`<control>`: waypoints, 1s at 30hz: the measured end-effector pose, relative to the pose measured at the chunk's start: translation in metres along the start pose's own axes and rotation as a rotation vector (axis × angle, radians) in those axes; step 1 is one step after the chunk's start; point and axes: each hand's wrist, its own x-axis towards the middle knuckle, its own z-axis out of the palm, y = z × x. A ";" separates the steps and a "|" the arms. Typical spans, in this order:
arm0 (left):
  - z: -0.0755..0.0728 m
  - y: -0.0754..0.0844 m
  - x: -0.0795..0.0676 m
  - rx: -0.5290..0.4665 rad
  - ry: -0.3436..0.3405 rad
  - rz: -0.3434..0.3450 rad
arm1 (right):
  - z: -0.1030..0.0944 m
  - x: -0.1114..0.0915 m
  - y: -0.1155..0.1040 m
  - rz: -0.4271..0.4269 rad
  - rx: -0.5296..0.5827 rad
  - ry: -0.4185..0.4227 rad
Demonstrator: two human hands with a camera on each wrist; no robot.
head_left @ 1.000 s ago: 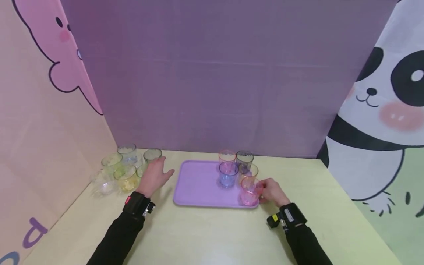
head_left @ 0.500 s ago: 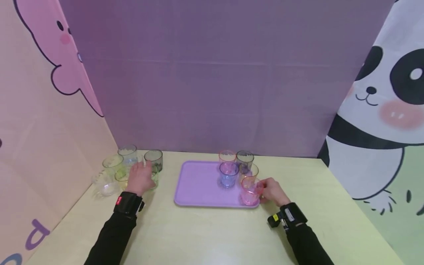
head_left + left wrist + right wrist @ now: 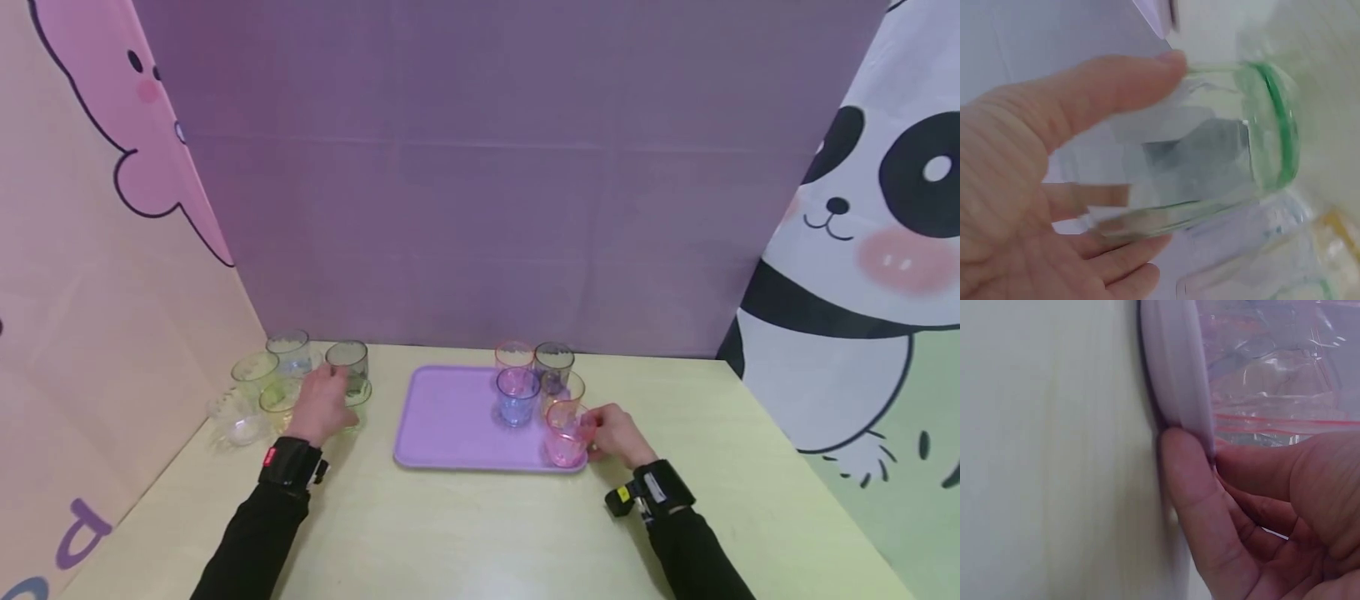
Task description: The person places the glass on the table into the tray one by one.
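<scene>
My left hand [image 3: 321,407] is among the glasses at the left and grips a clear glass with a green ring [image 3: 1210,150], its thumb on one side and fingers on the other. That glass is mostly hidden by the hand in the head view. My right hand [image 3: 617,433] pinches the right front rim of the purple tray [image 3: 450,417] between thumb and index finger, as the right wrist view shows. Close to those fingers a pink glass [image 3: 565,442] stands on the tray. Behind it are a blue glass [image 3: 517,402] and an amber-rimmed glass [image 3: 574,388].
A dark-tinted glass [image 3: 348,358] is just behind my left hand. To its left stand a yellow glass [image 3: 276,408], a yellow-green glass [image 3: 253,371], a bluish glass [image 3: 291,350] and a clear glass [image 3: 242,423]. A dark glass [image 3: 555,358] and a red-rimmed glass [image 3: 514,357] stand toward the tray's back right.
My left hand has moved left and down into the glasses and taken hold of the green glass. The right hand has stayed at the tray's rim.
</scene>
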 end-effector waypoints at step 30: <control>0.021 0.063 0.006 -0.459 -0.007 -0.027 | -0.001 0.000 -0.001 0.015 -0.023 -0.007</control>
